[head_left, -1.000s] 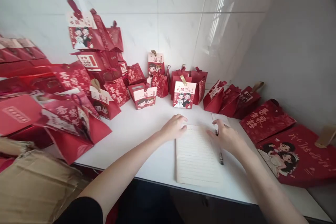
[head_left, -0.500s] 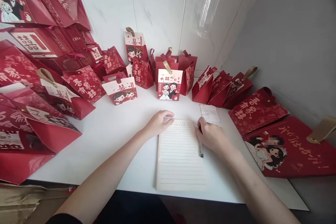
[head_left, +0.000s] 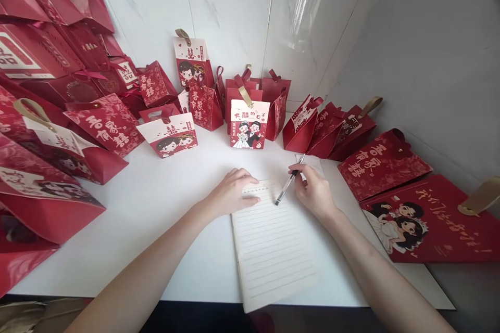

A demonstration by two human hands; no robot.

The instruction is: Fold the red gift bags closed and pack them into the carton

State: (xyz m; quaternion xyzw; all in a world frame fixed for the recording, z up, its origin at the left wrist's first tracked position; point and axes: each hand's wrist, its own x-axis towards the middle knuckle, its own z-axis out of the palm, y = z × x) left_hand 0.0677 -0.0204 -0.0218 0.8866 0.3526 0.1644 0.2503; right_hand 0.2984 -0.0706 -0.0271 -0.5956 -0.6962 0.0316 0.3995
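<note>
A lined notebook (head_left: 275,250) lies open at a slight slant on the white table, with one row of handwriting along the top of its page. Over its upper left corner rests my left hand (head_left: 233,193), fingers stretched and thumb apart on the paper. My right hand (head_left: 314,187), beside the notebook's upper right, pinches a clear pen (head_left: 288,185) between thumb and fingers. The pen's slim pointed end faces away from me and its black end hangs over the page. Partly behind my right hand is a small white paper (head_left: 314,163).
Red gift boxes with ribbon handles ring the table (head_left: 183,265). A white-and-red box (head_left: 249,125) stands straight beyond the notebook. Larger red boxes (head_left: 103,122) are stacked at left, and a big red bag (head_left: 445,223) lies at right. A tiled wall (head_left: 230,5) closes the back.
The notebook has turned, its lower end now nearer me and past the table edge. The pen has swung from pointing toward me to slanting across the page top. My left fingers have spread more.
</note>
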